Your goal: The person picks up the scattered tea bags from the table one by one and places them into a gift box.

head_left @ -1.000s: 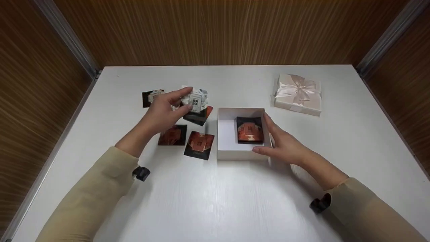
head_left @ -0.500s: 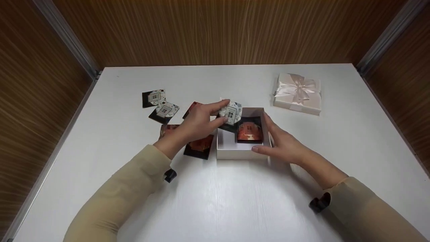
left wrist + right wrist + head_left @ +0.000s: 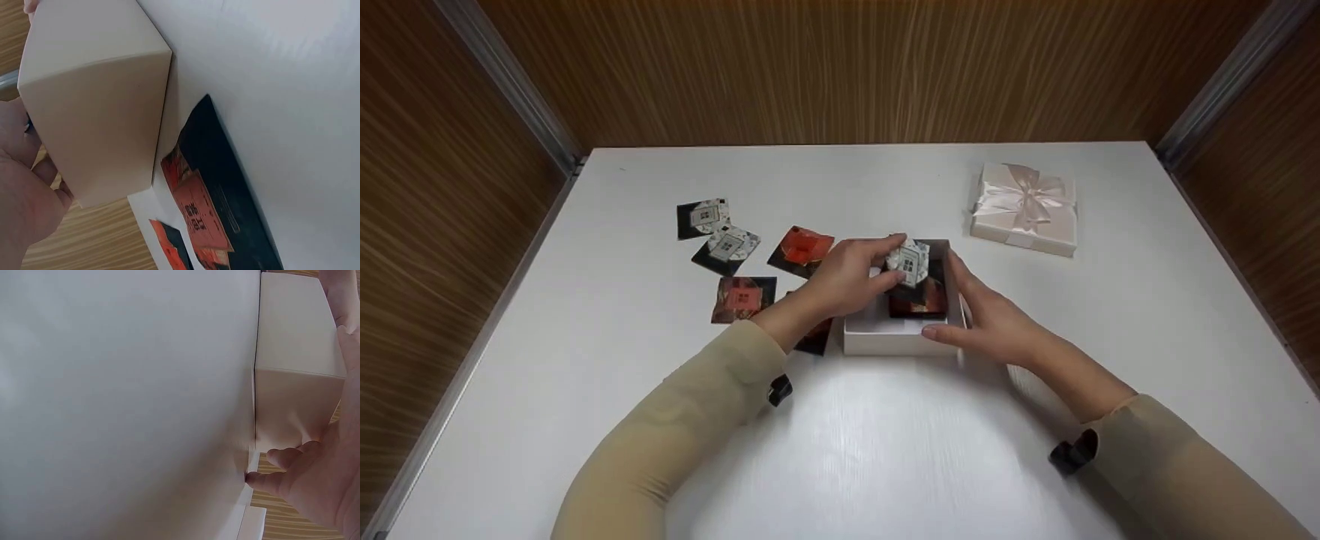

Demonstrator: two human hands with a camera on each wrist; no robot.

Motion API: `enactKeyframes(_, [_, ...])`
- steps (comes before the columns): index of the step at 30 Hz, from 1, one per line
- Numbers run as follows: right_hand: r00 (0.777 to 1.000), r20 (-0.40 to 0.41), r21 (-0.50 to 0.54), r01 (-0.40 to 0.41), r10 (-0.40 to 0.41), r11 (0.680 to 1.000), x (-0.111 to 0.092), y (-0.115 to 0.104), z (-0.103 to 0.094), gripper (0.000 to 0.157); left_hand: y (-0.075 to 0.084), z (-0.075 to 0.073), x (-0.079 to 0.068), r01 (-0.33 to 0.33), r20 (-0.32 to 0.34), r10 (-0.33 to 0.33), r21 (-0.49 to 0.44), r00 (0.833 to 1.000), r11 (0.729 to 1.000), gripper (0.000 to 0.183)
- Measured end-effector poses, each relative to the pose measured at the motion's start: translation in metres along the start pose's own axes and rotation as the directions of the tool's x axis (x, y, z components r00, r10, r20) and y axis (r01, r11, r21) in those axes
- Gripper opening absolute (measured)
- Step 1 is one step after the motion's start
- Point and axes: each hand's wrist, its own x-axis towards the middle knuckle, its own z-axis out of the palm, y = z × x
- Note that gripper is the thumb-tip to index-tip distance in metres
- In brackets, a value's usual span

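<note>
White bench (image 3: 847, 457), lt. streaks on surface. Far right: pale pink sq. box-shaped pc. (image 3: 1061, 232) w/ satin bow (image 3: 1030, 201) on top, sl. angled. Brown wood-grain panel (image 3: 840, 75) across far side; sim. left panel (image 3: 427, 187) & right panel (image 3: 1260, 172), grey metal strip (image 3: 510, 82) in far left corner, another metal strip (image 3: 1222, 79) far right.

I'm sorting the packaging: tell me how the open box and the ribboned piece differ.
The open box shows its inside, with a red packet in it; the ribboned piece shows a covered top. The open box's walls are plain; the ribboned piece wears a shiny bow. The right hand holds the open box, while no hand touches the ribboned piece. Both are pale and squarish.
</note>
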Motion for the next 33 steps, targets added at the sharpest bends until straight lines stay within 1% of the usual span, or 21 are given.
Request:
enactKeyframes(4, [1.0,-0.003,0.005,0.006,-0.006,1.0,0.0,0.0,0.0,0.121,0.001,0.007,0.004,-0.015,0.018,0.014,0.028,1.0,0.999,0.062])
enactKeyframes(11, [1.0,-0.001,0.0,0.009,-0.009,1.0,0.001,0.0,0.0,0.121,0.005,0.015,0.008,-0.01,0.048,0.003,0.143,0.999,0.99,0.068])
enactKeyframes(18, [1.0,0.002,-0.006,0.002,-0.002,1.0,0.0,0.0,0.0,0.119,0.008,0.017,0.01,-0.009,0.08,-0.013,0.271,0.997,0.963,0.071])
enactKeyframes(25, [1.0,0.007,0.001,-0.01,0.01,1.0,0.0,0.0,0.0,0.119,0.01,0.02,0.015,0.01,0.092,-0.047,0.361,0.995,0.933,0.071])
enactKeyframes(28, [1.0,0.01,0.002,-0.023,0.023,1.0,0.0,0.0,0.0,0.12,0.011,0.022,0.017,0.023,0.09,-0.063,0.391,0.994,0.92,0.071])
enactKeyframes(33, [1.0,0.007,-0.002,-0.016,0.016,1.0,0.0,0.0,0.001,0.119,0.012,0.024,0.019,0.059,0.089,-0.104,0.412,0.991,0.909,0.07])
